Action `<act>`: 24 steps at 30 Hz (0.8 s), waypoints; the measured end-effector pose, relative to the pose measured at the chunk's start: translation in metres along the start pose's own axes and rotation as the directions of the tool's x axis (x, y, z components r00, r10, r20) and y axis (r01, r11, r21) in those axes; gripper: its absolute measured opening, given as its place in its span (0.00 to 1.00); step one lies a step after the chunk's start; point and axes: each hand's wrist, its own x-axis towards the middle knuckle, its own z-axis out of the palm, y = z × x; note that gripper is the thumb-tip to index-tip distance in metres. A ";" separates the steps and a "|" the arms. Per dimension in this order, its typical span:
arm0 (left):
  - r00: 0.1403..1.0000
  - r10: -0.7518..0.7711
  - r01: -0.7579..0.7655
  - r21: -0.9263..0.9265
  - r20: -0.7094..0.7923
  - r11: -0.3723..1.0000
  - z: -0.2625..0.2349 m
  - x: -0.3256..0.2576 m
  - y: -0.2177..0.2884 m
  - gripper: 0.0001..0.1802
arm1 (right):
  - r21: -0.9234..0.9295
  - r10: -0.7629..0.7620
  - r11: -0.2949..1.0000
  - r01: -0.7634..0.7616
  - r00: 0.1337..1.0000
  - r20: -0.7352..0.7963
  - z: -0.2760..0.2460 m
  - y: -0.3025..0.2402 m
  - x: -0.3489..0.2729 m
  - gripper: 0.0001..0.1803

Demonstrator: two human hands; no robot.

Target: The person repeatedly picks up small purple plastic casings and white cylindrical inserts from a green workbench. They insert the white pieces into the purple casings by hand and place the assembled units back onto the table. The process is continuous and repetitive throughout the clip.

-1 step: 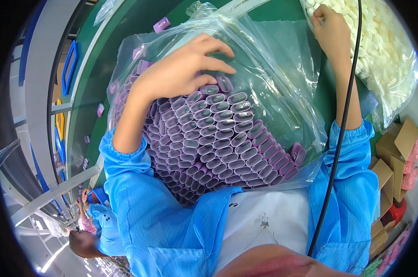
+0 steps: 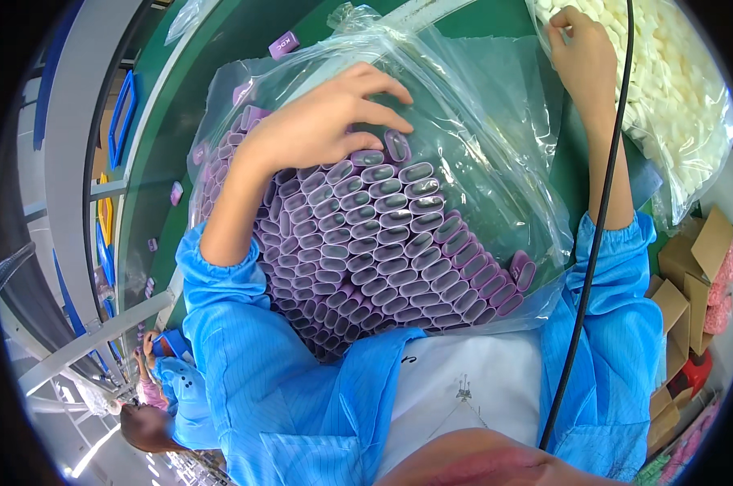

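Note:
Many open-ended purple oval shells [image 2: 395, 219] stand packed in rows inside a clear plastic bag [image 2: 496, 174] in front of me. My left hand [image 2: 330, 117] reaches over their far left part, its fingers curved and spread. Between its thumb and a fingertip sits one tilted purple shell [image 2: 397, 147] at the far edge of the rows. At the far right my right hand [image 2: 581, 49] is curled, thumb and index close together, beside a clear bag of small white pieces [image 2: 666, 73]. Whatever lies between those right fingertips is too small to make out.
A loose purple shell [image 2: 284, 44] lies beyond the bag on the green surface [image 2: 476, 20]. A black cable [image 2: 597, 251] hangs before my right arm. Open cardboard boxes [image 2: 694, 275] stand at the right. Another person in blue [image 2: 184, 397] is at the lower left.
The purple shell at my left fingertips has shifted very slightly to the right. My right hand has edged a little away from me. All else looks the same.

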 end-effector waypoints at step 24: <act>0.817 -0.148 0.096 -0.121 -0.557 0.988 0.027 0.016 0.009 0.16 | 0.744 -0.440 0.541 0.393 0.886 -0.148 -0.025 -0.104 -0.032 0.08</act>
